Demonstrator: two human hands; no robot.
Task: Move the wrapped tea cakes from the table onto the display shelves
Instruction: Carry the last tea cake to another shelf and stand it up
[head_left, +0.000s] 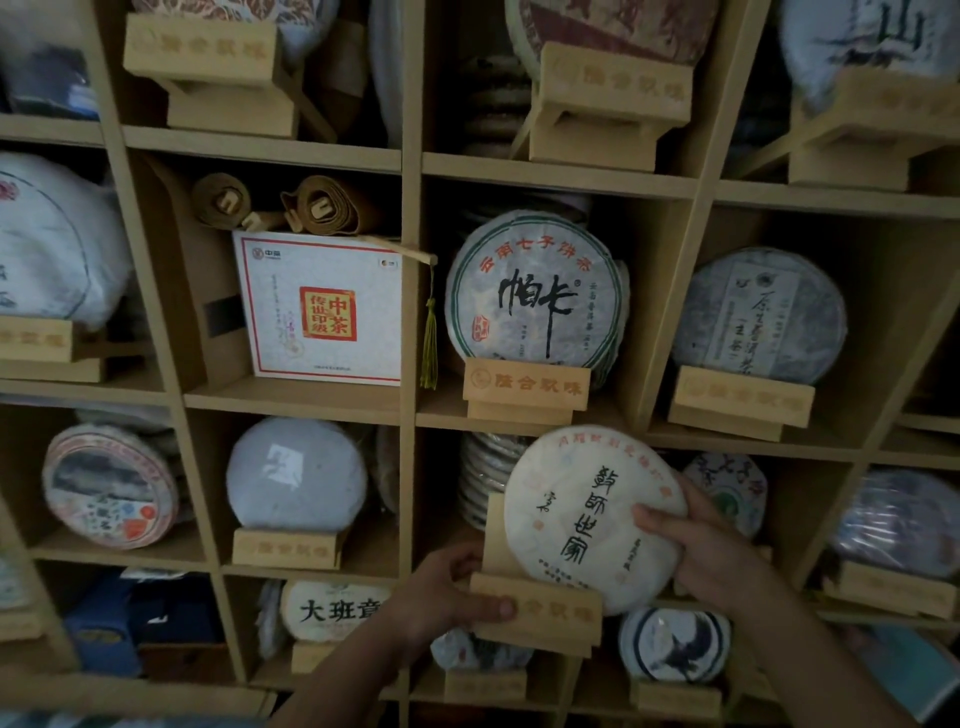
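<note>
Hidden/cut-off bits, all placed vs the held tea cake (592, 519)

The cake's lower-left rim sits behind the wooden stand (537, 608), and its right rim is under the right hand (701, 551); that hand's fingers behind the cake aren't visible. The left hand (441, 592) covers the stand's left end, so the stand's lettering is blurred, unreadable. A stack of cakes (483, 478) up-left behind it is mostly hidden, count unclear. The patterned cake (727, 488) just right is partly covered by the hand. Below, the dark-print cake (675, 644) has its top behind the stand. Both forearms are cut by the bottom edge. Far-left and top-row cakes are blurred and cropped by the frame.
</note>
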